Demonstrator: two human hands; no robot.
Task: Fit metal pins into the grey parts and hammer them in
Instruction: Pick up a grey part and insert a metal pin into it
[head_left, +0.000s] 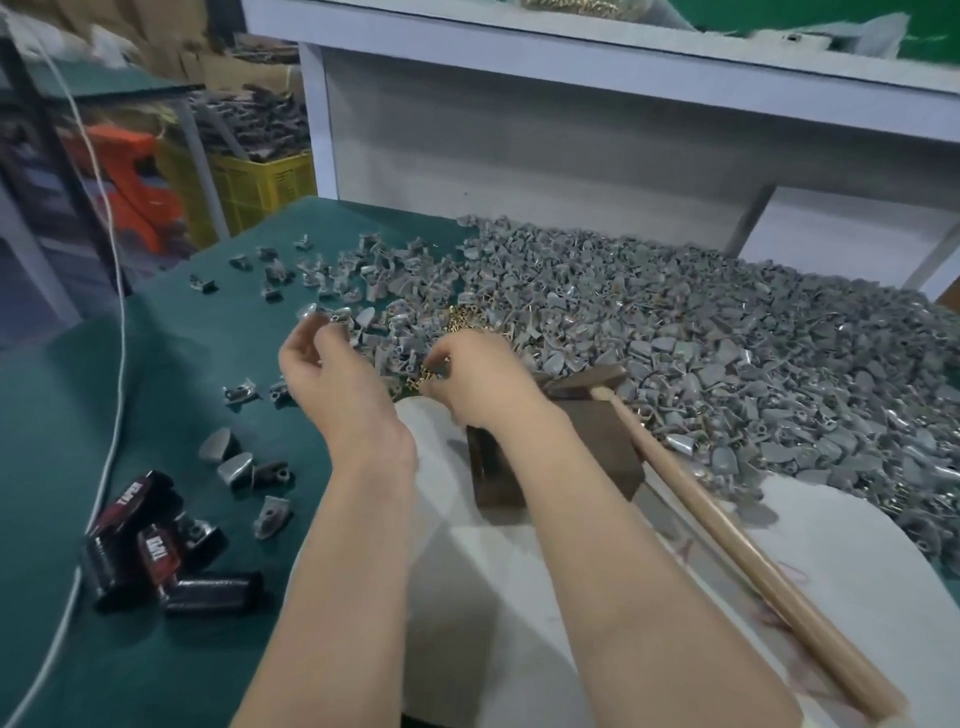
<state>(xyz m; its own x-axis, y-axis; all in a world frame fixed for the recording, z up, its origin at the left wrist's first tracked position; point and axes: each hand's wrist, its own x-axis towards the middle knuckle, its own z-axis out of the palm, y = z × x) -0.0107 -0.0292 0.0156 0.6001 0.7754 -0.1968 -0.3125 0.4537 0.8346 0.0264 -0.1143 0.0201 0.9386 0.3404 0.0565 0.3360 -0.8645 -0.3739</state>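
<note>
A green-covered bench (156, 364) is seen from above. A grey part (307, 312) is held up in the left hand (322, 371), the grip closed on it at the fingertips. Small brass-coloured metal pins (431, 373) are pinched in the narrow grip of the right hand (475, 376), just beside a dark block (597, 447) on a white pad (519, 571). The hammer (727, 530) is laid across the block, untouched. A large heap of grey parts (701, 338) is spread behind, so most of the work is judged to remain. A few parts (234, 467) are set apart at the left; whether these are pinned cannot be made out. The number of pins is hidden by the fingers.
</note>
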